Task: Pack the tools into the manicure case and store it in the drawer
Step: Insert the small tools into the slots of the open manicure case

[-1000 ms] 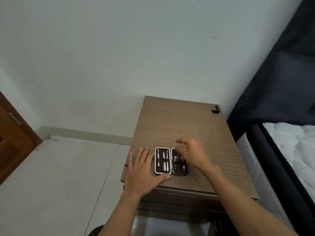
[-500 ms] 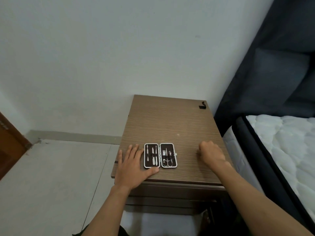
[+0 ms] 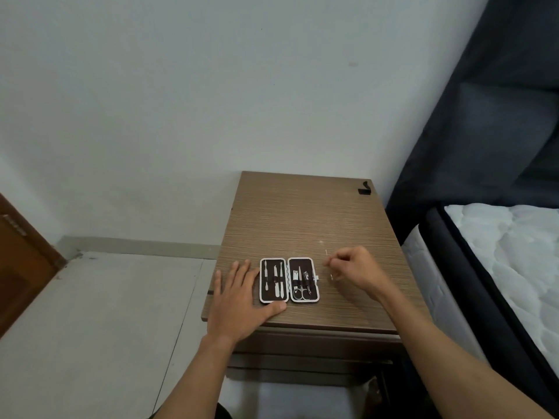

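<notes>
Basically one view, the head camera. Case (image 3: 289, 280) lies open flat on the counter (image 3: 305, 219), near the near edge, both halves up. The left half holds long tools under a strap; the right half holds scissors, a clipper and similar. Left hand (image 3: 239, 300) is open, palm down on the counter just left of the case, thumb touching its near-left corner to pin it. Right hand (image 3: 355, 272) is just right of the case, fingers curled, pinching a thin tool (image 3: 329, 264) that stands roughly upright; too small to say which tool it is.

Step in hand, judged: bring this last thin tool to a free loop in the right half. To do it well:
- keep the left thumb on the corner so the case won't slide
- lay the tool parallel to the others and feed the tip under the strap, not over it
- seat it fully so the case can fold shut without a bulge
- don't jab the neighbouring scissors out of their loops

Drawer (image 3: 305, 343) sits below the counter front and looks shut; whether a handle is there I cannot tell. Bed (image 3: 499, 252) is on the right, well apart.
</notes>
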A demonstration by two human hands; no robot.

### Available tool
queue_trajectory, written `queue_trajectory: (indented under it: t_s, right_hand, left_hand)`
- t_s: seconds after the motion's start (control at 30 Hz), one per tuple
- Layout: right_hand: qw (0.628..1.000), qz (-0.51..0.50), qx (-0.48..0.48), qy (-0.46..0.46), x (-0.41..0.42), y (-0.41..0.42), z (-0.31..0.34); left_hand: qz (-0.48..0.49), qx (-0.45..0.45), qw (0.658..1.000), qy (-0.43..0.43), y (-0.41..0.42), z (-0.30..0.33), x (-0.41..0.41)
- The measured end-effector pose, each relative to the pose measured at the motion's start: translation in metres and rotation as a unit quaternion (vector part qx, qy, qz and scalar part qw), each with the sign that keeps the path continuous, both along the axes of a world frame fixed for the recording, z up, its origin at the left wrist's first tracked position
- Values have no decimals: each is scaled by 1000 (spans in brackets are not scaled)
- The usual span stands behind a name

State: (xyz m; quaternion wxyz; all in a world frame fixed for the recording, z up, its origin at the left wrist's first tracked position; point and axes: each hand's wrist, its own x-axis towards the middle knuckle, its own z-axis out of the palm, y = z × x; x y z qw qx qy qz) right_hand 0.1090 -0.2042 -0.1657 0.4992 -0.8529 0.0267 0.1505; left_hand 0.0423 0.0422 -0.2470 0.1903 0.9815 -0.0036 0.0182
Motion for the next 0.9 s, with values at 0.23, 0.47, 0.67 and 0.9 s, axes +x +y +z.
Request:
queue_trajectory:
  t_s: [0.23,0.47,0.67,0.9]
  right_hand:
    - [995,41,92,14,12,31,-4]
    - [991,46,123,-23,22,68,-6]
    - [983,19,180,-22,27,86,-4]
    - [987,10,154,-51,29,97,-10]
  left_hand:
    - [5,10,1000,6,-1,1,1]
    - [6,20,1000,0,1,-2,2]
    - [2,26,1000,-2,1,-2,2]
    - [3,22,1000,-8,1,-4,2]
